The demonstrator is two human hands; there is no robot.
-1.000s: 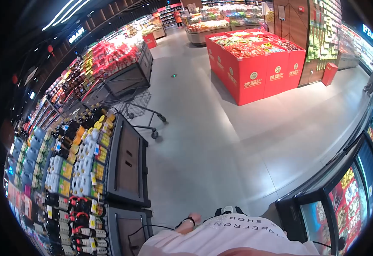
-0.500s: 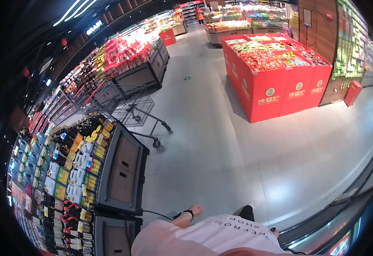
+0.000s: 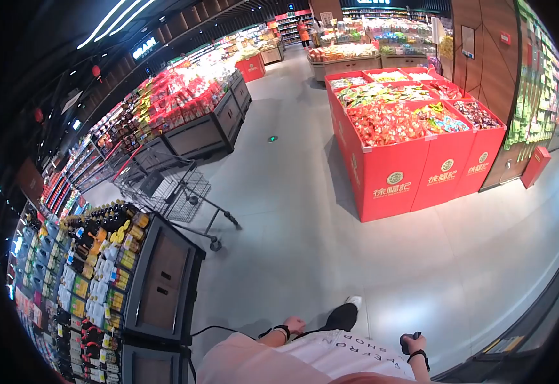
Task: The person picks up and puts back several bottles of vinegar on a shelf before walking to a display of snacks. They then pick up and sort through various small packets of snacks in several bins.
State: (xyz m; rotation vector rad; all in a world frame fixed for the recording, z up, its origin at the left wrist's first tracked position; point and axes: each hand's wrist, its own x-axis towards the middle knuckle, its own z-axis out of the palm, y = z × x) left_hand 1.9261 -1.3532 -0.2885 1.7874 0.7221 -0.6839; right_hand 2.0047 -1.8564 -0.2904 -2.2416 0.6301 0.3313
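My left hand [image 3: 294, 325] hangs low in front of my white shirt [image 3: 350, 355], with a dark band at the wrist; its fingers are too small and foreshortened to make out. Lower right, my right hand [image 3: 415, 345] is closed around a small black object [image 3: 408, 341], and a black band circles that wrist too. A black cable [image 3: 218, 328] runs toward the left wrist from the lower left. Below me, one foot in a white shoe [image 3: 354, 300] steps out on the grey floor [image 3: 292, 256].
Left stands a display of bottles [image 3: 116, 240] with a dark cabinet base [image 3: 164, 281]. A metal shopping cart [image 3: 180, 192] is parked beyond it. Red bins [image 3: 398, 182] of wrapped sweets stand ahead right, with an aisle between. A dark ledge [image 3: 516, 320] borders the lower right; a person [image 3: 303, 33] is far off.
The red bins, cart and bottle display appear nearer and lower. My right hand with the black object has swung forward into fuller view, and the white shoe shows farther left.
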